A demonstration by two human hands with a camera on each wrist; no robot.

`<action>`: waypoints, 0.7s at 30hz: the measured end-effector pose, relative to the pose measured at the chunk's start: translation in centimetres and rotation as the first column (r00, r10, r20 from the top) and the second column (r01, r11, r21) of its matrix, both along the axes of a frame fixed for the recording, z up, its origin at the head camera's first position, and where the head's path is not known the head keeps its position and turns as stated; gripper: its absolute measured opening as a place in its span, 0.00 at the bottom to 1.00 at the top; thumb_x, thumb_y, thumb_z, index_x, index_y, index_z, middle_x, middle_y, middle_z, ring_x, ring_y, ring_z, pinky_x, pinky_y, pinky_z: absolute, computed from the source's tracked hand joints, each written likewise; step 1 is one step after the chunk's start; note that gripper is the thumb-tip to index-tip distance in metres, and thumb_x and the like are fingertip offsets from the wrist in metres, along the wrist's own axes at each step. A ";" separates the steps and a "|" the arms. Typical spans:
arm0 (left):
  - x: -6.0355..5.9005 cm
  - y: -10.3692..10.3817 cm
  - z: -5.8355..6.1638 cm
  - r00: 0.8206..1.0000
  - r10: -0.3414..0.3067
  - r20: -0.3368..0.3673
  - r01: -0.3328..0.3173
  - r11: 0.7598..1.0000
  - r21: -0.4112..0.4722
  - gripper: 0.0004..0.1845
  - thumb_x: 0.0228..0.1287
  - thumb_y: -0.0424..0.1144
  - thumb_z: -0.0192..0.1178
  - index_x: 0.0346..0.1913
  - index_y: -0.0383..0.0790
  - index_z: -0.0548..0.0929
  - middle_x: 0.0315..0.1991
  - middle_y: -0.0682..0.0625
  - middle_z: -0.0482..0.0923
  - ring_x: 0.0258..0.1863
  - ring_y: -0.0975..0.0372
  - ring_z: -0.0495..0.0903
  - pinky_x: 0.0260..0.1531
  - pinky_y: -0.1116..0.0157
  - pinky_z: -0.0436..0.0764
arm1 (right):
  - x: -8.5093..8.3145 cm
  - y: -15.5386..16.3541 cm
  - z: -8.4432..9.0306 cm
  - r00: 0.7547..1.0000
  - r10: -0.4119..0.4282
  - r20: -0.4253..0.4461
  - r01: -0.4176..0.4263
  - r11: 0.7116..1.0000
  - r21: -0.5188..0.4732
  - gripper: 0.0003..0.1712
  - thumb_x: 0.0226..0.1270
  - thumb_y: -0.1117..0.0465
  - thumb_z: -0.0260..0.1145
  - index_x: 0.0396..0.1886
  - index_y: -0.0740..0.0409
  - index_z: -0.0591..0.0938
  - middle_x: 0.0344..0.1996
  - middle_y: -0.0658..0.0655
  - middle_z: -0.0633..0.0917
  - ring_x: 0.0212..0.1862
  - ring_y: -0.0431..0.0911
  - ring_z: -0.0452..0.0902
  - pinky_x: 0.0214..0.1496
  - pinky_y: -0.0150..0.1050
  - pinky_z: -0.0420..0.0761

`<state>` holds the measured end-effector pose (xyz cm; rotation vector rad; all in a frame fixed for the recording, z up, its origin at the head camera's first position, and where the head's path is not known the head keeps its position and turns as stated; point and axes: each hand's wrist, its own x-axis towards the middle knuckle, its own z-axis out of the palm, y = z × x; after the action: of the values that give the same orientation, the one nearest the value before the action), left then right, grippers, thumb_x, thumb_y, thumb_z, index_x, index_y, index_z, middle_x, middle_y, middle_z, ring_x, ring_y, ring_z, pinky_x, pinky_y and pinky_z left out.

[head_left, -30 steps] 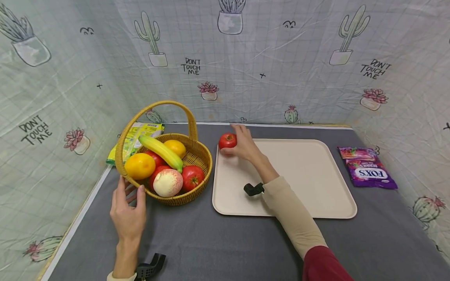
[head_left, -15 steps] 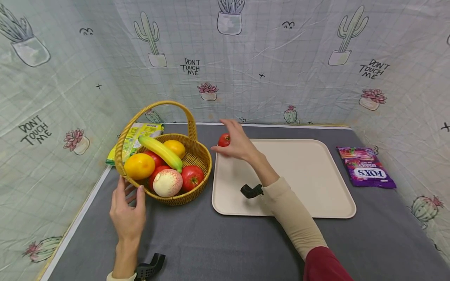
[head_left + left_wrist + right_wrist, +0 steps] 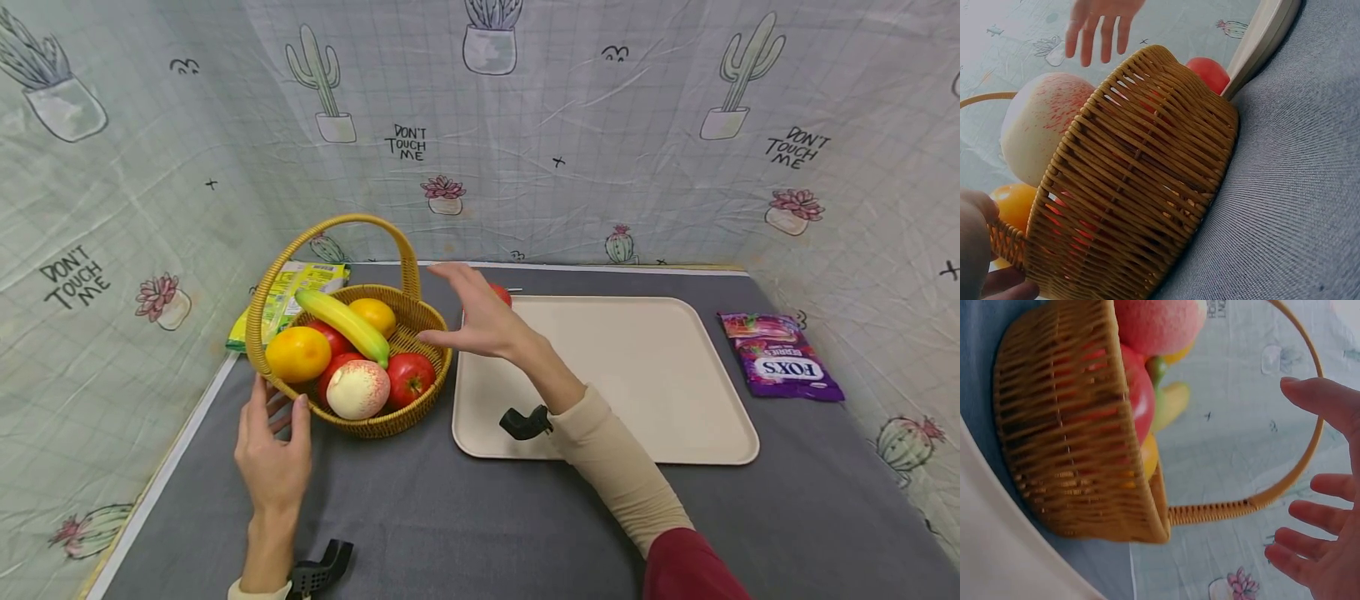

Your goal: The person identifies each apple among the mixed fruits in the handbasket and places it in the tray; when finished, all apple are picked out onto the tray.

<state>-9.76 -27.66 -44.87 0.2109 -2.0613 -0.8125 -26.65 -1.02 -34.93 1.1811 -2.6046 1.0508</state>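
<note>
My left hand (image 3: pixel 273 458) holds the near left side of a yellow wicker basket (image 3: pixel 382 427), thumb and fingers about the base of its handle in the left wrist view. Inside lie a banana (image 3: pixel 341 321), a whitish peach (image 3: pixel 358 390), two orange fruits, one an orange (image 3: pixel 298 355), and several red apples (image 3: pixel 411 379). My right hand (image 3: pixel 487 321) is in the air by the basket's right side, fingers spread and nothing in them. Behind it, mostly hidden, a red apple (image 3: pixel 501 293) sits at the far left corner of a beige tray (image 3: pixel 630 383).
A purple candy bag (image 3: pixel 783 358) lies right of the tray. Behind the basket is a yellow-green packet (image 3: pixel 288 292). A patterned cloth (image 3: pixel 555 200) walls the back and sides of the grey table (image 3: pixel 465 525).
My right hand has let go of the apple on the tray and moved left toward the basket, its fingers spreading. My left hand and the basket have not moved.
</note>
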 end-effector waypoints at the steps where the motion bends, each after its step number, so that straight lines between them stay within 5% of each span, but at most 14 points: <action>1: 0.0 0.0 0.0 1.000 0.000 -0.005 0.000 1.000 0.001 0.35 0.61 0.40 0.61 0.71 0.53 0.61 0.53 0.37 0.76 0.46 0.50 0.81 0.42 0.91 0.69 | 0.3 -0.2 0.1 1.000 0.009 0.000 -0.009 1.000 0.005 0.53 0.47 0.31 0.67 0.71 0.44 0.59 0.70 0.48 0.62 0.70 0.45 0.55 0.69 0.51 0.65; 21: -0.2 0.1 0.0 0.999 0.007 -0.053 -0.006 1.000 0.011 0.35 0.59 0.37 0.63 0.69 0.51 0.64 0.51 0.37 0.77 0.42 0.49 0.81 0.41 0.90 0.70 | 4.2 -4.1 -1.2 0.979 0.201 -0.025 -0.198 0.975 0.101 0.54 0.47 0.32 0.67 0.71 0.47 0.60 0.68 0.49 0.63 0.68 0.42 0.55 0.71 0.42 0.64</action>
<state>-9.91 -27.54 -44.90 0.2000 -2.0064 -0.8172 -22.42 -5.15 -36.14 1.4961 -2.5802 0.9320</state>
